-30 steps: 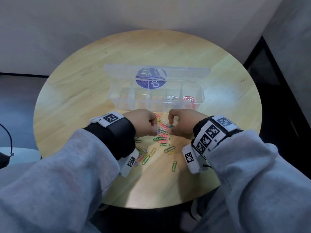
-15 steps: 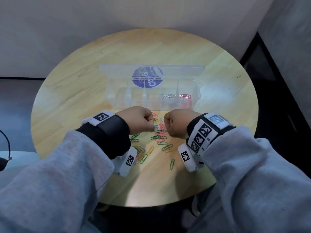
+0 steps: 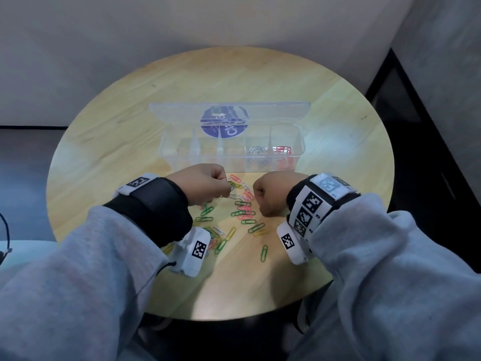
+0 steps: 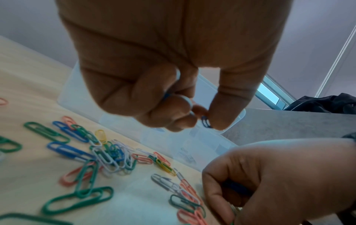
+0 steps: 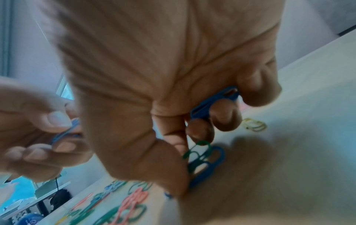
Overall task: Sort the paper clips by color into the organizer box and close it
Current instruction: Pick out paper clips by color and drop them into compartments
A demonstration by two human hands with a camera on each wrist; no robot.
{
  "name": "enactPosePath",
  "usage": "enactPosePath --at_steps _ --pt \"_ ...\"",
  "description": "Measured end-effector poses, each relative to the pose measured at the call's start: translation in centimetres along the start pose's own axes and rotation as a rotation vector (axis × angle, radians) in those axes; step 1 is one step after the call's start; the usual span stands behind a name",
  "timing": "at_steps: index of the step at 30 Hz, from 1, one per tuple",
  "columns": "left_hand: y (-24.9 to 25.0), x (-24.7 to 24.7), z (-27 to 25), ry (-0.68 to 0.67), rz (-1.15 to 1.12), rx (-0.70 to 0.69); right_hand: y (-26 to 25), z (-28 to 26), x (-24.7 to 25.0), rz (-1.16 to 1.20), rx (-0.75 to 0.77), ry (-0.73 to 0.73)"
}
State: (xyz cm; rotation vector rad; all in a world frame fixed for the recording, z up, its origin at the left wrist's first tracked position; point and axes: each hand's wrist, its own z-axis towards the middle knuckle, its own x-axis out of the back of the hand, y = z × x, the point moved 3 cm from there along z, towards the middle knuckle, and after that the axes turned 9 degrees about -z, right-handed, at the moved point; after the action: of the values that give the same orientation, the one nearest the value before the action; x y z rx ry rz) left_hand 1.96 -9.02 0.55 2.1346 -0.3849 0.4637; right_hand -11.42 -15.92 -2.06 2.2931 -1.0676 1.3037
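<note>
— while both fists sit low over the pile of clips [image 3: 242,204], what's in them?
— left hand [image 3: 203,183] pinches a blue clip [image 4: 206,122] at its fingertips. right hand [image 3: 273,194] is curled round more blue clips [image 5: 213,102].
— and the box [image 3: 234,149]?
— just behind the hands on the round table [image 3: 130,113], lid open; white and red clips lie in its two right-most sections.

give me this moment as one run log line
phase: collecting blue clips | left hand: pinches blue clip | right hand: holds blue clips | organizer box: open, white and red clips inside
</note>
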Motion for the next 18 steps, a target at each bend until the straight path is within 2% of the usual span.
enactPosePath --at_steps 4,7,9,11,14,18 --pt "-0.1 0.2 -0.1 0.001 -0.051 0.014 0.0 0.1 -0.2 0.046 -0.050 -0.030" --pt "0.0 0.4 -0.2 0.007 -0.119 0.022 0.7 0.0 0.4 0.217 -0.055 -0.013" --pt "0.2 0.4 -0.1 0.002 -0.212 0.026 1.4 -0.1 1.1 0.418 -0.028 0.014" --pt "0.3 0.4 -0.1 0.005 -0.319 0.033 1.8 -0.4 1.8 0.726 0.020 0.031" --pt "0.6 0.3 -0.1 0.011 -0.453 0.047 2.2 -0.7 2.0 1.092 0.064 -0.018" --pt "0.7 0.1 -0.3 -0.018 -0.499 0.053 2.6 -0.8 1.3 1.088 0.007 -0.073"
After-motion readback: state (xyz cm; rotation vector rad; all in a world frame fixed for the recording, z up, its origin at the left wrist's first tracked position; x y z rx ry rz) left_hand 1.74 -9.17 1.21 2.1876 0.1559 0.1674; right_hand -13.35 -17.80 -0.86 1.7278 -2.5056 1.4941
